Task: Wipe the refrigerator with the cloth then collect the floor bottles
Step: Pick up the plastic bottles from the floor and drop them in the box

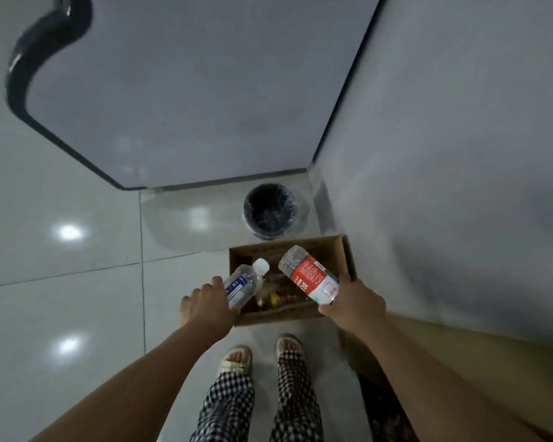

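Observation:
My left hand [206,306] grips a clear bottle with a blue label and white cap [245,282], tilted cap-up over the left edge of a cardboard box [339,250]. A clear bottle with a red label [310,275] is held in my right hand [355,303] over the box's right side, its base pointing away from me. Inside the box lie other bottles [276,298], partly hidden. The grey refrigerator door [189,90] fills the upper view. No cloth is in view.
A black bin lined with a plastic bag [272,210] stands just behind the box. A wall [444,154] runs along the right. Glossy white floor tiles [61,282] spread to the left. My feet in sandals [237,358] stand just in front of the box.

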